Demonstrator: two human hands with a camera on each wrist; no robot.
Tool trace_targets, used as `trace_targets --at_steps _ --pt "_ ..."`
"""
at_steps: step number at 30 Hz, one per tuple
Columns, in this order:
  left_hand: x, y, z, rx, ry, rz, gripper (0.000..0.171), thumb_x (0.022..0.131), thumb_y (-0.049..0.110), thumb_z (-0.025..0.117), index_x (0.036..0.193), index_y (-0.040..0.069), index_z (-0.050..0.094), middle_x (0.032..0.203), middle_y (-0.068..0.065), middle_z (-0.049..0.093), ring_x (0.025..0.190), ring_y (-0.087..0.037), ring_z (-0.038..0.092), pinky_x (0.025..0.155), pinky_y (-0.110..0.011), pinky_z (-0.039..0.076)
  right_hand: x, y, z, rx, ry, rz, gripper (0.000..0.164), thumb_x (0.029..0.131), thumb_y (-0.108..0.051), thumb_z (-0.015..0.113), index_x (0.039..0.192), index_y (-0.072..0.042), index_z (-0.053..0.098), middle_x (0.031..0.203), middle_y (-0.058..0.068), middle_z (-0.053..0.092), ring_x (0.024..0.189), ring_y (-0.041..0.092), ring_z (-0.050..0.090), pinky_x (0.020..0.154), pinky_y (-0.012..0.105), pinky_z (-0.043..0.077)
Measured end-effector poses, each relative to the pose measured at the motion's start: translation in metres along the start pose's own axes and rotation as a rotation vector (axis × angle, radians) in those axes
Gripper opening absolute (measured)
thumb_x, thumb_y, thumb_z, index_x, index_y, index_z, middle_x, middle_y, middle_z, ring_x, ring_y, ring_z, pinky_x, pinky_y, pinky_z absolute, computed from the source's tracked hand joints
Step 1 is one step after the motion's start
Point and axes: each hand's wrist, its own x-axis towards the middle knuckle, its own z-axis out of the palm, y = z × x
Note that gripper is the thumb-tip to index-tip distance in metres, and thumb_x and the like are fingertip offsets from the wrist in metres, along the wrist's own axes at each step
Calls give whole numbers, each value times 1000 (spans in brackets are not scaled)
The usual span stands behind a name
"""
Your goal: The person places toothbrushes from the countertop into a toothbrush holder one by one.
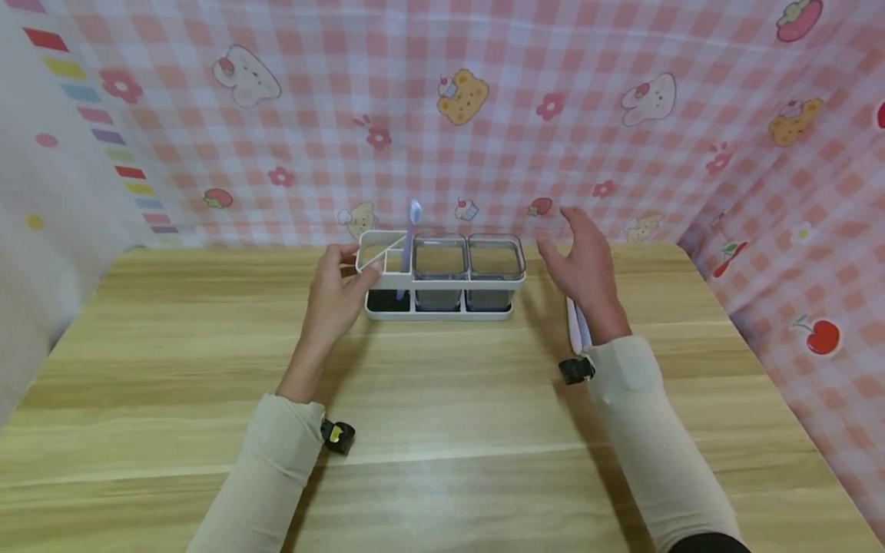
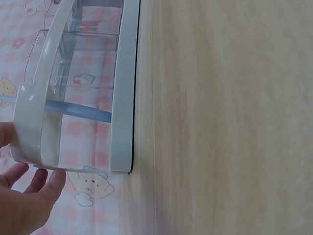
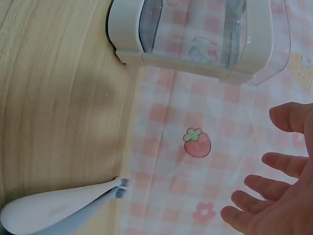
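A white toothbrush holder (image 1: pixel 442 316) stands at the back of the table. Its left end is in my left hand (image 1: pixel 330 296), with the thumb at the front of the upper rim and the fingers around the side. One blue toothbrush (image 1: pixel 407 247) leans upright in the divided left section. Two clear cups, a left one (image 1: pixel 440 259) and a right one (image 1: pixel 495 259), sit in the other sections. To the right of the holder my right hand (image 1: pixel 588 269) hovers with fingers spread, holding nothing. Below it lie a white toothbrush (image 3: pixel 54 208) and a blue toothbrush (image 3: pixel 85 213), side by side.
The wood-grain table (image 1: pixel 429 430) runs back to a pink checked cloth (image 1: pixel 415 115) with cartoon prints. That cloth also hangs along the right side. A pale cloth (image 1: pixel 62 200) covers the left side. The holder is close to the back cloth.
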Motion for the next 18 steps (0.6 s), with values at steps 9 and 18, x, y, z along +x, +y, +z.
trace_targets --at_steps 9,18 --pt "-1 0 1 -12 -2 5 47 97 15 67 134 -8 49 128 -23 54 114 -33 55 101 -41 51 -3 13 -5 21 -28 172 64 100 -30 58 155 -3 38 158 19 37 146 38 31 119 53 28" --pt "0 0 0 -11 -1 11 46 97 13 66 134 -8 48 127 -24 54 116 -36 55 102 -42 50 -5 34 -12 5 -127 268 68 101 -37 56 154 2 37 154 28 39 137 46 41 110 59 38"
